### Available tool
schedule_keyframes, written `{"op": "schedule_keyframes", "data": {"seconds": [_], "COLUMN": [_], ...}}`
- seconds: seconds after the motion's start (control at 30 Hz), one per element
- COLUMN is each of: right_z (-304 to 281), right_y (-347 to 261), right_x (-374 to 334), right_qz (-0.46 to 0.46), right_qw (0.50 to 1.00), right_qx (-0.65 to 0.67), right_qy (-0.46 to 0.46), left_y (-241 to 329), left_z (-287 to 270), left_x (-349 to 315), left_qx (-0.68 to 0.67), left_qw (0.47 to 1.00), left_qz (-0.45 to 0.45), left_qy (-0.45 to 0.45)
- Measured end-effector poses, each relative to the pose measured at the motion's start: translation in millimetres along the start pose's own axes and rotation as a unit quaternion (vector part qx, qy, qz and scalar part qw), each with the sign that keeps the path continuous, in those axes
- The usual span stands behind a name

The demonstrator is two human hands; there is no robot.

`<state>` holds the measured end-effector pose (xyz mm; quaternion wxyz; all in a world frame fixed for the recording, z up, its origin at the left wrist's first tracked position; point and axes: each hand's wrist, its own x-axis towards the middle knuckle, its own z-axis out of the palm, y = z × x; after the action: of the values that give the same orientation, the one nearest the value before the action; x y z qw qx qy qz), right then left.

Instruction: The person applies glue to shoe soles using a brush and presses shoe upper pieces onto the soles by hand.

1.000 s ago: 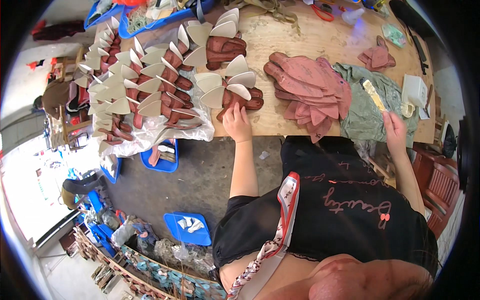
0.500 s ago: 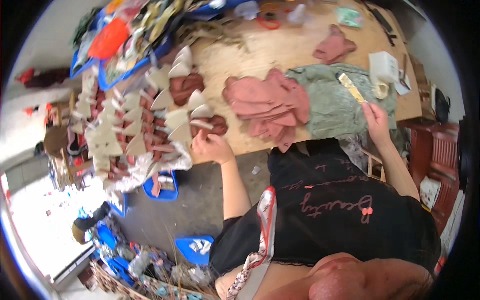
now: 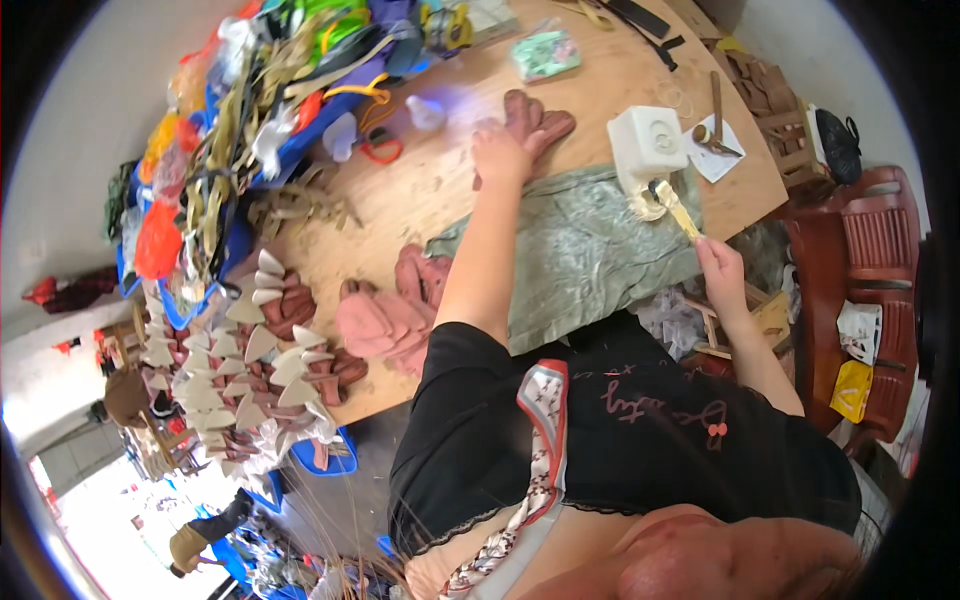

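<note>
My left hand (image 3: 500,155) reaches to the far part of the table, closed on a small stack of reddish-brown, leather-like cut pieces (image 3: 542,128); its fingers are partly blurred. My right hand (image 3: 720,268) grips a glue brush (image 3: 682,212) by its handle. The brush's dark tip is beside the glue-crusted mouth of a white plastic jug (image 3: 648,140). Between my arms lies a grey-green, stained cloth (image 3: 580,250). Left of my left forearm, more reddish-brown cut pieces (image 3: 385,320) overlap in a pile, partly hidden by the arm.
Rows of brown pieces with cream pointed flaps (image 3: 235,365) crowd the left table end. Blue bins with straps and bags (image 3: 300,110) stand far left. A hammer (image 3: 716,110) lies on white paper at right. A green-white packet (image 3: 545,55) lies farther back. A red-brown chair (image 3: 865,250) stands right.
My left hand has gone from the flapped pieces on the left to the far stack. The brush has moved from over the cloth to the jug's mouth. The view has shifted right.
</note>
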<state>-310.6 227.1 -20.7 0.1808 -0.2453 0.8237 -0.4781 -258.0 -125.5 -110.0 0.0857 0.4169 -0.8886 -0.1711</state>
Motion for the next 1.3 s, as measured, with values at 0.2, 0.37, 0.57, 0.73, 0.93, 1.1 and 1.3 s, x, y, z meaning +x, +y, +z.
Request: {"op": "schedule_keyframes", "data": {"seconds": [0.2,0.37,0.57,0.73,0.93,1.1,1.3], "right_z": [-54,-57,-54,-64,-46,-25,-11], "right_y": [59,88,69,81,96,120,125], "right_x": [5,18,45,58,86,112,131], "right_qz": [0.101,0.105,0.081,0.201,0.310,0.406,0.423], "right_qw": [0.994,0.993,0.989,0.952,0.913,0.877,0.850], "right_qx": [0.008,0.021,-0.056,-0.106,-0.012,0.031,-0.044], "right_qy": [-0.029,-0.051,-0.113,-0.207,-0.264,-0.255,-0.311], "left_y": [12,16,25,13,15,34,51], "left_z": [9,16,14,12,-2,-11,-30], "left_x": [37,23,9,-41,-132,-181,-203], "left_qx": [0.097,0.059,-0.051,-0.284,-0.666,-0.806,-0.838], "left_qw": [0.976,0.991,0.999,0.938,0.732,0.566,0.516], "left_qz": [0.001,-0.009,-0.002,-0.008,-0.138,-0.172,-0.173], "left_qy": [-0.198,-0.119,-0.012,0.197,0.038,-0.025,-0.045]}}
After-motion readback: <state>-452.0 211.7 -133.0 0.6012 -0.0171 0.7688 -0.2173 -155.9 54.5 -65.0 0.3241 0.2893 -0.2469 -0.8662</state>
